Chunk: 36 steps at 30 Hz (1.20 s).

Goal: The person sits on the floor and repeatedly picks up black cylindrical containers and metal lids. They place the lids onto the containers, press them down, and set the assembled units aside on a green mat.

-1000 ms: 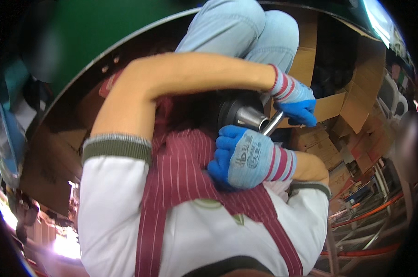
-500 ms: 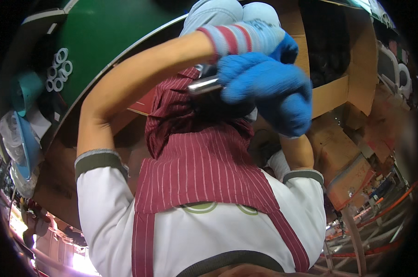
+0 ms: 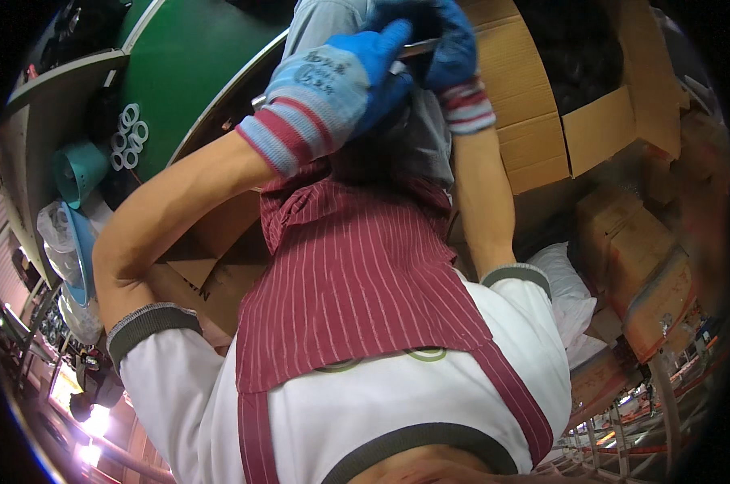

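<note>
Both my hands wear blue-coated knit gloves with red-striped cuffs, and they meet over my lap at the top. My left hand (image 3: 332,85) is closed with its fingers bent around a dark piece with a shiny metal rod (image 3: 418,48). Another bit of bright metal shows at the left, beside the glove's back. My right hand (image 3: 453,60) is closed on the far end of the same piece, its fingers curled over the top. The gloves hide most of the piece, so its exact kind cannot be told.
A green tabletop (image 3: 195,48) lies at upper left with several white rings (image 3: 129,137). Beside it are a teal basket (image 3: 81,171) and a blue basin (image 3: 81,250) with clear bags. An open cardboard box (image 3: 599,133) of dark items stands right, above a white sack (image 3: 560,282) and stacked cartons (image 3: 631,242).
Both hands have moved away from my body, toward the top. The right hand, formerly crossing in front of the left, is now to its right. The metal piece has moved with them.
</note>
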Motion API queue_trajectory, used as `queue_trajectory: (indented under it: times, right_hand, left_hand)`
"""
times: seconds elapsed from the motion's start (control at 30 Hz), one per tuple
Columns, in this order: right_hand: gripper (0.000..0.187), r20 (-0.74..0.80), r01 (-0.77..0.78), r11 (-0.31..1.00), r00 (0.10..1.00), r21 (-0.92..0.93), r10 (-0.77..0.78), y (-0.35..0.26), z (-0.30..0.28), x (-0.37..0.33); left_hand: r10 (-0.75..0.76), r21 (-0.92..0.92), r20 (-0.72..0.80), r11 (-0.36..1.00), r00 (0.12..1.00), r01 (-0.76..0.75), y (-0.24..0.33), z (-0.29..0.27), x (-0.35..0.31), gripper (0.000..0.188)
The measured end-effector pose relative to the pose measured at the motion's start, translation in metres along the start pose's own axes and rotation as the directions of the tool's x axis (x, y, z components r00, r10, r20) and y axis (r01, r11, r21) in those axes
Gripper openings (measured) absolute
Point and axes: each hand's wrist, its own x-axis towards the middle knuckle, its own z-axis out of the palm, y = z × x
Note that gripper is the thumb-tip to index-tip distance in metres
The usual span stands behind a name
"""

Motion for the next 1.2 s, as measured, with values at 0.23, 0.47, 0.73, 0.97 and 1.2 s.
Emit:
queue_trajectory:
  times: [0.23, 0.47, 0.73, 0.97, 1.2]
  right_hand:
    - [0.053, 0.477, 0.602, 0.566, 0.796, -0.563, -0.372, 0.058, -0.085, -0.04]
    - [0.007, 0.543, 0.386, 0.904, 0.807, -0.187, -0.232, -0.005, 0.003, -0.071]
    - [0.023, 0.859, 0.747, 0.442, 0.498, -0.496, 0.123, -0.053, 0.104, -0.088]
    - [0.02, 0.794, 0.684, 0.416, 0.438, -0.599, 0.423, -0.037, 0.162, -0.043]
    - [0.012, 0.843, 0.494, 0.845, 0.528, -0.206, -0.104, -0.044, 0.124, -0.019]
  left_hand:
    - [0.027, -0.322, -0.26, 0.94, 0.965, -0.113, -0.015, -0.008, -0.014, 0.042]
    - [0.27, -0.412, -0.288, 0.831, 0.919, -0.374, -0.056, -0.015, 0.033, 0.028]
    - [0.432, -0.955, 0.065, 0.287, 0.899, -0.069, -0.05, 0.028, 0.081, 0.05]
    - [0.365, -0.863, -0.092, 0.435, 0.926, -0.257, -0.025, 0.052, 0.112, 0.047]
    - [0.204, -0.094, -0.161, 0.971, 0.966, -0.221, -0.029, -0.047, 0.061, 0.035]
